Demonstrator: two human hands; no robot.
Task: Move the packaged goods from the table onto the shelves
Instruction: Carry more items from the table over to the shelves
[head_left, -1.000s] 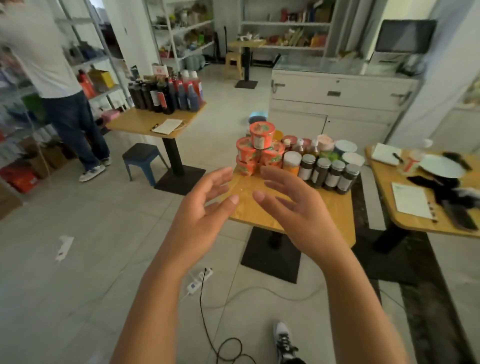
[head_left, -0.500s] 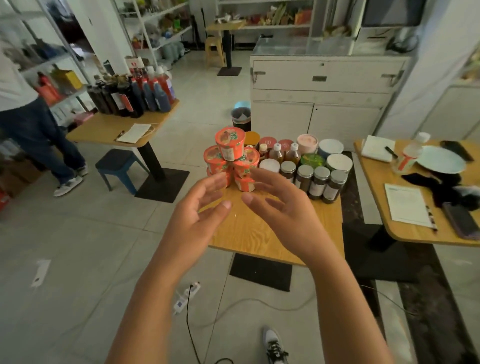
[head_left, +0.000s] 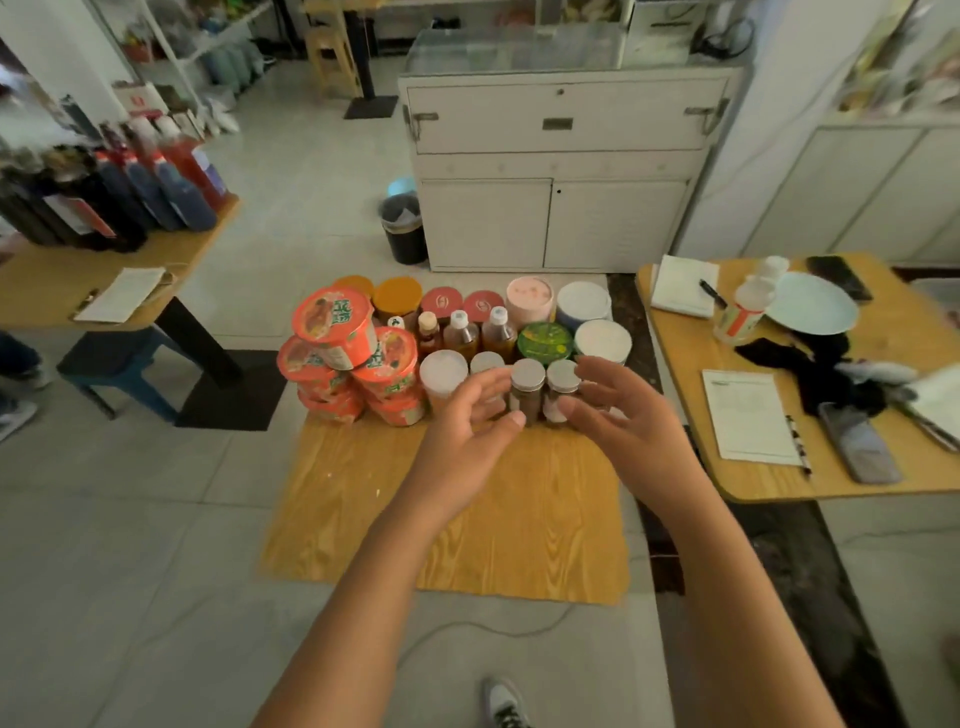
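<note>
The packaged goods crowd the far half of a wood-grain table (head_left: 441, 519) directly ahead, none of them on a shelf yet. At its far left stands a stack of orange instant noodle cups (head_left: 345, 358). To the right of these, along the far edge, are orange-lidded jars (head_left: 397, 296), red-lidded jars (head_left: 441, 304), a pink-lidded canister (head_left: 529, 296) and two white-lidded tubs (head_left: 602, 340). Three small amber bottles (head_left: 460, 332) and a green-lidded tin (head_left: 545, 340) sit in the middle row. The near row holds a wide white-lidded jar (head_left: 443, 371) and small silver-lidded spice jars (head_left: 527, 387). The left hand (head_left: 467, 421) and the right hand (head_left: 618, 410) flank two of those spice jars. Each hand has its fingers spread and loosely curved and its thumb held apart, the left thumb at the base of the brown jar. Whether any finger actually touches glass cannot be told. On the left a second table carries dark sauce bottles (head_left: 104, 192) and a clipboard (head_left: 124, 293), with a blue stool (head_left: 119, 364) beside its base. On the right a third table (head_left: 779, 483) holds a printed sheet (head_left: 748, 415), a phone (head_left: 860, 441), black cloth (head_left: 821, 369), a pale plate (head_left: 810, 304) and a plastic bottle (head_left: 748, 306). Beyond the goods stand a white cabinet (head_left: 561, 171) and a black bin (head_left: 402, 228).
</note>
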